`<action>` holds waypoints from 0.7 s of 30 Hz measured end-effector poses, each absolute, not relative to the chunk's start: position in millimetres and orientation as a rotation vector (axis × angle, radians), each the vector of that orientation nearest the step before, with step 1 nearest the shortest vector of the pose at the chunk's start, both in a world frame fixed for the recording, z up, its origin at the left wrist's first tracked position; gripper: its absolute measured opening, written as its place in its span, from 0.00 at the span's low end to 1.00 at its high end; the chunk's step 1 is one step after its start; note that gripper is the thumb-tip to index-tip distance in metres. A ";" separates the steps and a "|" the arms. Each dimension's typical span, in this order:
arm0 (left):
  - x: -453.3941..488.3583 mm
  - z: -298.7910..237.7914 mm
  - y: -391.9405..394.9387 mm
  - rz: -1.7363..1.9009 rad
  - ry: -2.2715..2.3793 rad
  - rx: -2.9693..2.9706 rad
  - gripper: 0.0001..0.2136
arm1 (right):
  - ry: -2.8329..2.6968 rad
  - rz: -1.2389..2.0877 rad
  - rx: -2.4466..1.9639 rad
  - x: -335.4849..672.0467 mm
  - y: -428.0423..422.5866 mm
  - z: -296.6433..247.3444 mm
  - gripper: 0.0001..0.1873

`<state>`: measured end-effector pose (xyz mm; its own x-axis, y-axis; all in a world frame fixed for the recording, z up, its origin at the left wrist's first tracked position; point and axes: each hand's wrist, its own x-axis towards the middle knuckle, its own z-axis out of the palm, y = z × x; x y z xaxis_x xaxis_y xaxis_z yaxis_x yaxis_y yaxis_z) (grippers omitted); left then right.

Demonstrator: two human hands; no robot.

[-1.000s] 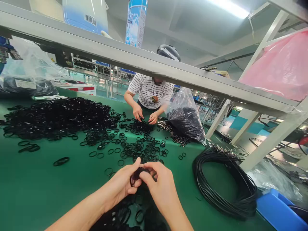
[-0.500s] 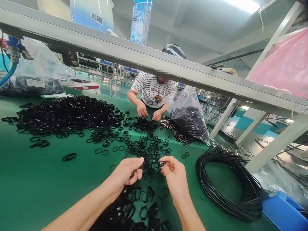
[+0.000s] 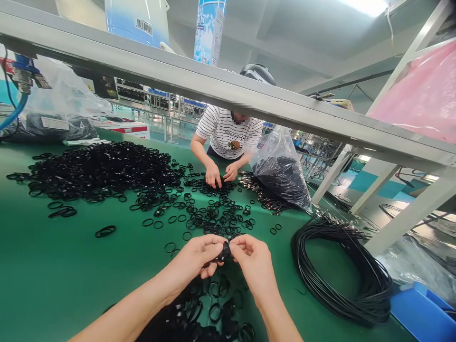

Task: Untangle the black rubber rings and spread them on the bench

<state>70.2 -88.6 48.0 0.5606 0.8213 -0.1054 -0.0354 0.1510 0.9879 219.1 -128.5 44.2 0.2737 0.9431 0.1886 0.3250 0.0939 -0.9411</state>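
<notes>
My left hand (image 3: 199,259) and my right hand (image 3: 254,263) meet fingertip to fingertip low in the middle of the head view, both pinched on a small bunch of black rubber rings (image 3: 224,252) held above the green table (image 3: 53,275). More loose black rings (image 3: 210,308) lie right under my wrists. A broad heap of the same rings (image 3: 99,168) spreads over the table's far left, thinning into scattered rings (image 3: 213,216) just beyond my hands.
A coil of black cable (image 3: 342,275) lies to my right, a blue bin (image 3: 423,316) past it. Across the table a person in a striped shirt (image 3: 228,135) handles rings with both hands beside a clear bag of black parts (image 3: 281,175). A metal shelf beam (image 3: 213,90) crosses overhead.
My hands were together a second ago, drew apart with the right hand pinching a ring, and have come back together on the bunch. The view shifted slightly.
</notes>
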 end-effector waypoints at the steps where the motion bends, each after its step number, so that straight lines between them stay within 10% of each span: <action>1: 70.8 47.9 -89.2 0.702 0.777 1.301 0.17 | -1.274 0.717 -1.437 218.1 -128.9 44.2 0.06; 21: 68.4 42.1 -84.3 0.740 0.925 1.390 0.19 | -1.337 0.502 -1.549 213.0 -133.3 51.9 0.07</action>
<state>68.4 -84.3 42.1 0.4733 0.8748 -0.1037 0.0906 0.0688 0.9935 213.0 -133.3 51.9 0.3058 0.9098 0.2808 0.5001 0.0974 -0.8605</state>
